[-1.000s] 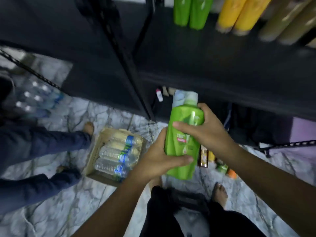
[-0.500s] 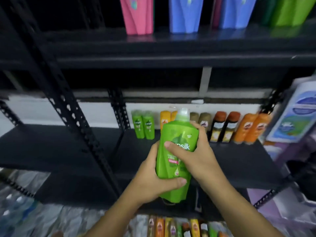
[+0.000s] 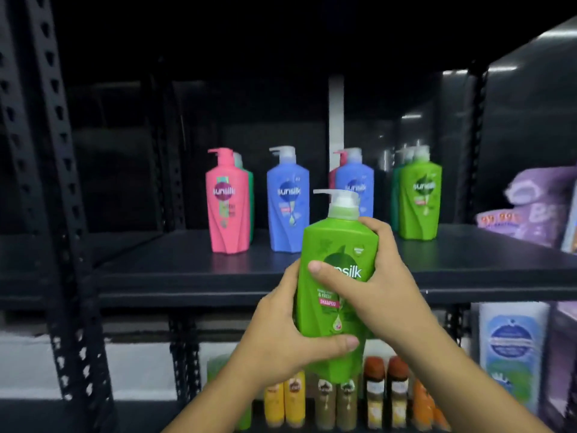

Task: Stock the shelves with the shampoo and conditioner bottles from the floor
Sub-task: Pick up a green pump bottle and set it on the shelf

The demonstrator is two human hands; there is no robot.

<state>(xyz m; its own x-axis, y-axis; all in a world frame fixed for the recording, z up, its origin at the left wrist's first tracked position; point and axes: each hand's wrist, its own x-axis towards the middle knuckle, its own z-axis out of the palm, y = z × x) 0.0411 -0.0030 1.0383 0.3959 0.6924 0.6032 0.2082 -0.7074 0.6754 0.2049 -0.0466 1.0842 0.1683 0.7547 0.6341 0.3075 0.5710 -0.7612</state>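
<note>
I hold a green pump shampoo bottle (image 3: 335, 245) upright in both hands, in front of the edge of a black shelf (image 3: 187, 276). My left hand (image 3: 281, 342) wraps its lower left side, thumb across the front. My right hand (image 3: 374, 285) grips its right side, thumb over the label. On the shelf behind stand a pink bottle (image 3: 227, 201), a blue bottle (image 3: 288, 201), a second blue bottle (image 3: 356, 185) with a pink one behind it, and a green bottle (image 3: 420, 198).
A black perforated upright (image 3: 59, 214) rises at the left. Purple packs (image 3: 537, 207) lie at the shelf's right end. The lower shelf holds several small yellow, brown and orange bottles (image 3: 349, 398) and a white-blue pouch (image 3: 512, 348).
My view has risen from the floor to the upper shelf. Both hands have lifted the green bottle up to that shelf's level.
</note>
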